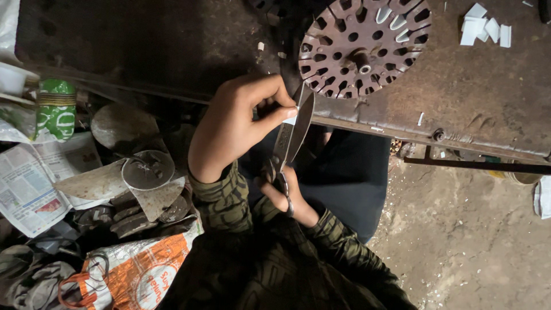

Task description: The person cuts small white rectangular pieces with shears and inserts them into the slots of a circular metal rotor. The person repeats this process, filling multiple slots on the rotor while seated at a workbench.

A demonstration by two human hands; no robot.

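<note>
My right hand (287, 198) grips the handles of metal scissors (291, 135), whose blades point up toward the bench edge. My left hand (235, 123) pinches a small white strip of paper (291, 116) at the blades, thumb and forefinger closed on it. Just beyond, a round slotted metal rotor core (361, 43) with a centre shaft lies on the rusty metal bench (476, 97); a few of its slots hold white inserts.
Cut white paper pieces (485, 30) lie at the bench's back right. On the left sit metal discs and plates (146, 172), newspaper (28, 183), a green packet (54, 109) and an orange-white bag (135, 272). Dirt floor (459, 229) is at the right.
</note>
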